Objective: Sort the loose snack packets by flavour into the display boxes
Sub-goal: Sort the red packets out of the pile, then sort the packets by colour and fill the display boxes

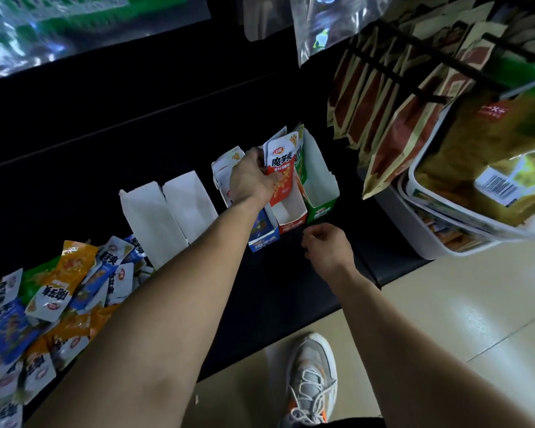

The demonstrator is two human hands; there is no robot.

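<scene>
while the left hand (250, 177) is pinching the red packet (283, 168) over the red display box (291, 217), far right, it is looking light, limp and slick, best gripped at a seam; the right hand (328, 245) is hanging near, fingers loosely curled.

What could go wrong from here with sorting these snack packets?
The left hand grips the red-and-white printed panel standing in the red cardboard display box; with the right hand off it, the light box may tip. The heap of mixed foil snack packets lies at the black counter's near edge; some may slide off.
</scene>
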